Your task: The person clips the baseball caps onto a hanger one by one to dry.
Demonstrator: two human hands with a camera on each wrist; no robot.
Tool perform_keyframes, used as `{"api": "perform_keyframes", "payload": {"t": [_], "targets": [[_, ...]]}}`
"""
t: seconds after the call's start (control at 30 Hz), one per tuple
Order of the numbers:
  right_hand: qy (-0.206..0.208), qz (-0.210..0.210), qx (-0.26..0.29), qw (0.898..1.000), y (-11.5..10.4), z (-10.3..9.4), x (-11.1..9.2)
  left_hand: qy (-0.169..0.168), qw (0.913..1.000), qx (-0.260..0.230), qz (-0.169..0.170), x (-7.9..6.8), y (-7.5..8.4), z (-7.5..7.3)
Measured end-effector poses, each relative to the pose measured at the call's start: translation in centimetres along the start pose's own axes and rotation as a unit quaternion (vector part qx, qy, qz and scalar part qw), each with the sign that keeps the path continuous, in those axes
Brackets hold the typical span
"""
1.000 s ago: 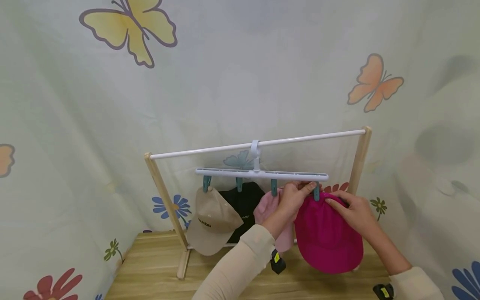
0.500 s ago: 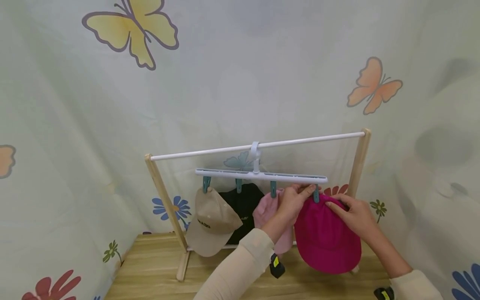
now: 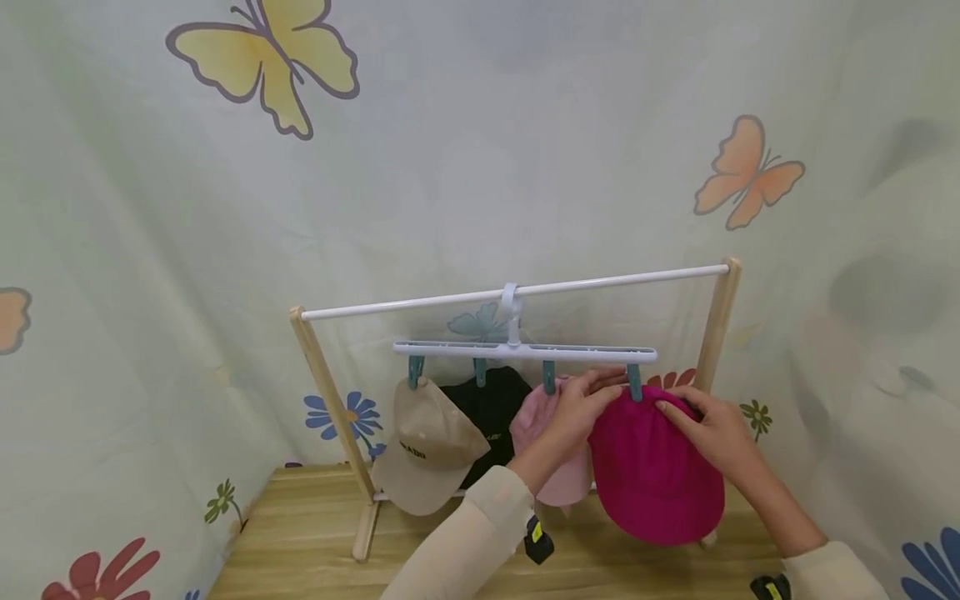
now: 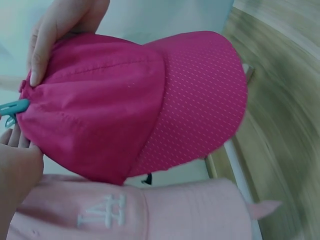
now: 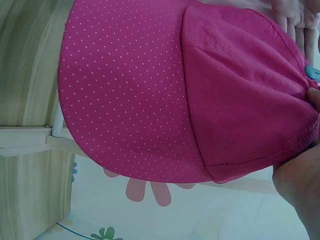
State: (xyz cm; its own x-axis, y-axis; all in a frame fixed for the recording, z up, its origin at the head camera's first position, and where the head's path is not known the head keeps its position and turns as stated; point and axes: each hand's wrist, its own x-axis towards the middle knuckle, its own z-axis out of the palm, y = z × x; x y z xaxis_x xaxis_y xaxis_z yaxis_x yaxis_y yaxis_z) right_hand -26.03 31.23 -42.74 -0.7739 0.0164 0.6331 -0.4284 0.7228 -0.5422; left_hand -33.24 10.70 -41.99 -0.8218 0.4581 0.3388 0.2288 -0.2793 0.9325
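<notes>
A magenta cap with a white-dotted brim hangs brim-down at the right end of the white clip hanger. A teal clip bites the cap's top edge. My right hand pinches that edge just right of the clip, thumb in front and fingers behind. On the clip's other side, my left hand has its fingers extended by the cap's edge, off the clip. In the left wrist view, the left fingertips are partly hidden behind the magenta cap. A pink cap with white letters hangs beside it.
A beige cap and a black cap hang from clips farther left. The hanger hooks over the white rod of a wooden-legged rack on a wood-grain table. A printed curtain stands behind.
My left thumb has come off the teal clip and moved down and left, its fingers straightening. The right hand keeps its pinch on the magenta cap.
</notes>
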Motion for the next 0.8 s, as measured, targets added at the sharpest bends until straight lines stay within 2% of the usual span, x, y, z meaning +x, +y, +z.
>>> {"api": "perform_keyframes", "payload": {"t": [0.13,0.23,0.47,0.6,0.73,0.8], "targets": [[0.003,0.006,-0.002,1.0,0.1,0.0,-0.1,-0.037,0.9992,0.013,0.0,-0.8,-0.1,-1.0],[0.007,0.012,-0.006,1.0,-0.1,-0.1,-0.1,-0.051,0.9984,0.018,0.012,-1.3,-0.2,-1.7],[0.015,0.011,-0.008,1.0,-0.5,-0.4,-0.2,-0.062,0.9957,0.038,0.057,-2.6,-0.4,-3.2],[0.037,0.005,-0.004,0.999,-0.5,-0.4,-0.5,-0.068,0.9936,0.055,0.071,-3.4,-0.2,-3.8],[0.065,-0.017,-0.01,0.998,-0.6,-0.5,-0.6,-0.056,0.9883,0.126,0.065,-4.7,0.3,-4.4],[0.07,-0.031,-0.017,0.997,-0.7,-0.5,-0.7,-0.048,0.9786,0.19,0.062,-5.6,0.7,-4.8]]}}
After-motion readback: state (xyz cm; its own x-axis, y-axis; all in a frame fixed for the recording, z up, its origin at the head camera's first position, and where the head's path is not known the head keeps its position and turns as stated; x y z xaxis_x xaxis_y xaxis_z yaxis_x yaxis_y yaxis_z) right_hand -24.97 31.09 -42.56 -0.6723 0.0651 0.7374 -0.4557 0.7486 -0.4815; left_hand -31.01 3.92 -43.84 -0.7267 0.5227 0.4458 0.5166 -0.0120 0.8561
